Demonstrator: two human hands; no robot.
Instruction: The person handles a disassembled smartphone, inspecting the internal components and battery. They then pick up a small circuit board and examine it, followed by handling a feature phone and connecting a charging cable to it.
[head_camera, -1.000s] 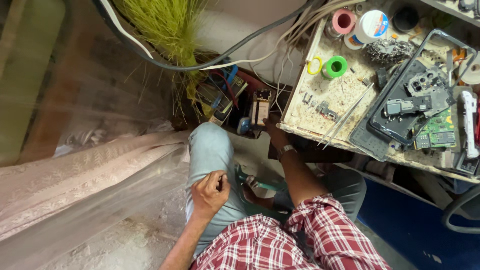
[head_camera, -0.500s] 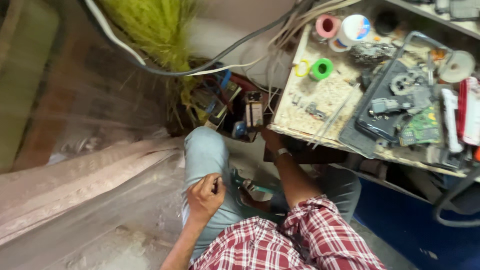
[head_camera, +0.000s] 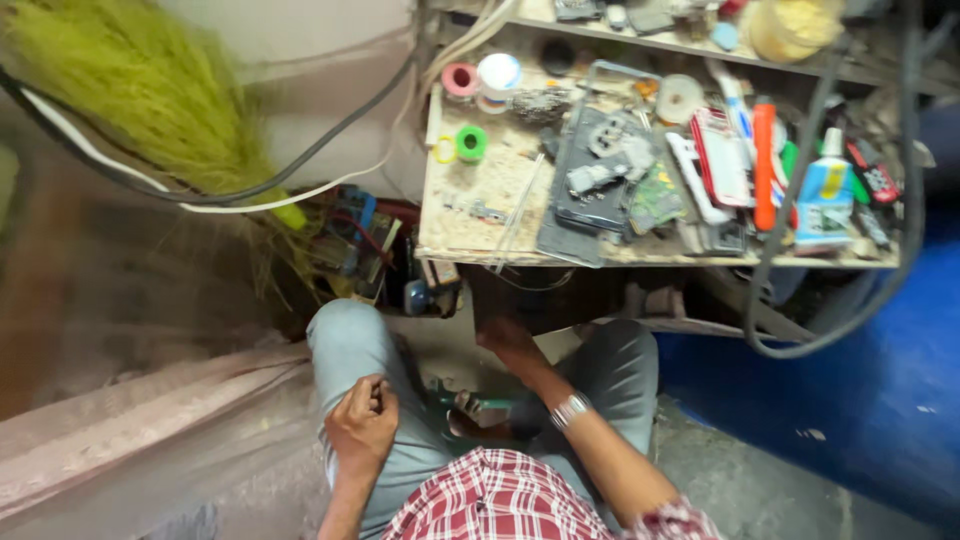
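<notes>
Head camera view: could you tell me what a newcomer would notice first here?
Probably the cluttered workbench at upper right, crowded with tape rolls, circuit boards and an orange marker. Next, the yellow-green broom at upper left, crossed by cables. Below, the left hand rests closed on a grey-trousered knee, while the right hand, with a wristwatch, reaches under the bench edge.
</notes>
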